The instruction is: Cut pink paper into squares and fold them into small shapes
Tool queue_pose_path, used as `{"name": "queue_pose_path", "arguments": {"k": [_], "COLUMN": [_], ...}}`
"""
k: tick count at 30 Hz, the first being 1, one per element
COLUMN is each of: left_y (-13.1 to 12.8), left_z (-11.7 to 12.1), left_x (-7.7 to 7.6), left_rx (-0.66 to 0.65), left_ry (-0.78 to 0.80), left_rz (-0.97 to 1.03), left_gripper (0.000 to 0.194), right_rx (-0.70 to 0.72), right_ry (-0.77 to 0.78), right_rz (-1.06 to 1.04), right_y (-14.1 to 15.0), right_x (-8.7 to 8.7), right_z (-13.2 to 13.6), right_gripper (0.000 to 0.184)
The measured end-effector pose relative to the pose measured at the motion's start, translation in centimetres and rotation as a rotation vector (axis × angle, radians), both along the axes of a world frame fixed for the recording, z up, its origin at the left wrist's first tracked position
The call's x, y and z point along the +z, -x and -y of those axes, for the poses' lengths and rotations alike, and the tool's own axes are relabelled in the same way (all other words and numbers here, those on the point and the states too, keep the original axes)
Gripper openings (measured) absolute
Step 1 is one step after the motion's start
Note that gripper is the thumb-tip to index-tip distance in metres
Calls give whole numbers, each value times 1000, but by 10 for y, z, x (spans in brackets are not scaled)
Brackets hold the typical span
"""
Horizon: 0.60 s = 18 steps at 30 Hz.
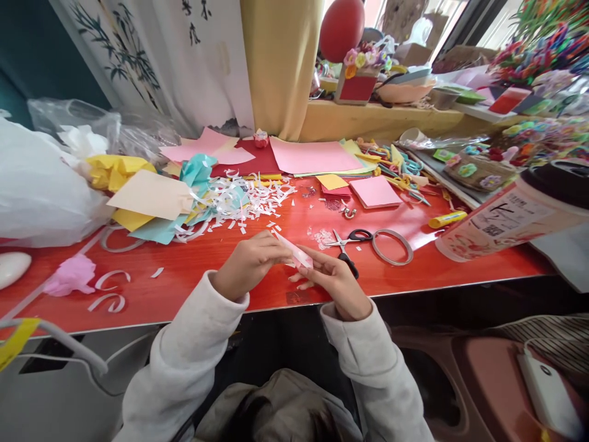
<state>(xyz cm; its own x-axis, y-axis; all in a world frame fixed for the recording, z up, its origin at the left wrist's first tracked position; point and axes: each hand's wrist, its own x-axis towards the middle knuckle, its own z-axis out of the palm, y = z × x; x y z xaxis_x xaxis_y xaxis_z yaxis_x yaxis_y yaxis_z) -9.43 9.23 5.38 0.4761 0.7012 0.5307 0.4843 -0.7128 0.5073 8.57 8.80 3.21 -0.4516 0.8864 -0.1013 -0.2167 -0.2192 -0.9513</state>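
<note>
Between my two hands, above the front of the red table (175, 279), is a small piece of folded pink paper (299, 255). My left hand (253, 261) pinches its upper left end, fingers pressed together. At the lower right end, my right hand (334, 276) grips the paper between thumb and fingers. Just right of that hand lie black-handled scissors (341, 241), blades apart. A roll of clear tape (392, 247) rests beside them. Beyond is a stack of pink square paper (375, 192), with smaller yellow and red squares (334, 183) next to it.
Shredded white paper strips (243, 202) are heaped back left, near coloured sheets (150, 195) and a white plastic bag (41, 190). A tall pink cup (501, 215) with a black lid stands at right, near a yellow tube (447, 219). Larger pink sheets (308, 156) lie behind.
</note>
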Motion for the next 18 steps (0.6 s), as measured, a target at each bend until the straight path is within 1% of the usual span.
{"name": "queue_pose_path", "arguments": {"k": [6,13,18], "left_y": [-1,-3,-4], "left_z": [-4,-6,-6], "left_x": [-3,-8,-9], "left_rx": [-34,-35,-35], "left_ry": [-34,-91,-120], "left_rz": [4,-62,-98], "left_gripper": [25,27,27], "right_rx": [66,63,58], "right_ry": [13,20,32], "right_rz": [6,-1,-14], "right_y": [-2,-2,-2], "right_x": [-1,-2,-2], "right_z": [-2,-1,-2], "right_gripper": [48,44,45]}}
